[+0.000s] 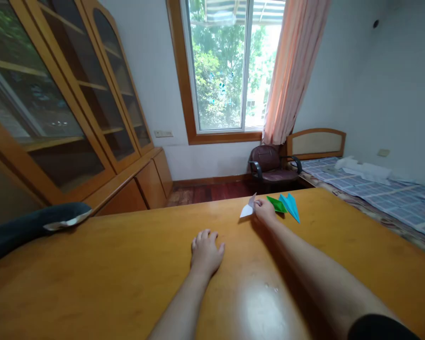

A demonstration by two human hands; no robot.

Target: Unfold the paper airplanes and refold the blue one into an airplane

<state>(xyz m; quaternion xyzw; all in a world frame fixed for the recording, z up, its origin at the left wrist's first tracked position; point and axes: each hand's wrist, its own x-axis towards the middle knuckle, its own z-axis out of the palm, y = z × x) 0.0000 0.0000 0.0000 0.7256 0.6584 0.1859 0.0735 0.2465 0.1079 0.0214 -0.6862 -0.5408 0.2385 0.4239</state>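
Note:
Near the far edge of the wooden table (127, 264), my right hand (265, 211) pinches a folded white paper piece (248, 209). Two pointed flaps of it stick out to the left of my fingers; the part inside the grip is hidden. Just right of that hand lies a green folded paper (276, 204), with a blue paper plane (290, 207) beside it, its point toward me. My left hand (207, 251) rests palm down on the tabletop, fingers spread, holding nothing.
A dark rounded object (31, 224) lies at the table's left edge. Beyond stand a glass-door cabinet (127, 165), a maroon armchair (269, 163) under the window, and a bed (368, 189) along the right side.

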